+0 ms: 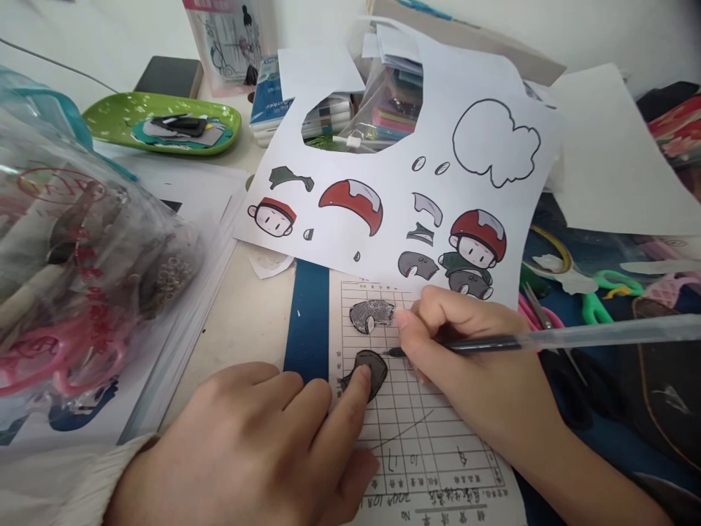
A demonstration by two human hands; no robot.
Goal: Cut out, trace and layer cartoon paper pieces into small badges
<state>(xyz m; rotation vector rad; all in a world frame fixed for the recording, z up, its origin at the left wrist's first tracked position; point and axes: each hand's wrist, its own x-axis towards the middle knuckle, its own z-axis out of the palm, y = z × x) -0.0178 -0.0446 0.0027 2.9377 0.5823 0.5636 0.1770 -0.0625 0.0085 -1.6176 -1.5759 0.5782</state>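
My right hand (460, 343) is closed around a pen (493, 343), its dark tip pointing left onto a printed form sheet (432, 438). Close to that tip lies a small dark grey paper cutout (373, 365) with a black outline. The index fingertip of my left hand (263, 438) presses this cutout flat against the form, while the other fingers are curled. Just above it rests a second grey cutout (366, 316) with a speckled surface and a small pale oval. Beyond both hands, a white sheet of cartoon drawings (394, 219) has a large hole cut in it.
On the left sit a clear plastic bag (109, 256) containing pink-handled scissors and a green tray (224, 135) of paper scraps. Scissors (567, 358) and other tools lie at right on a blue surface. A box of markers (268, 102) stands behind the drawing sheet.
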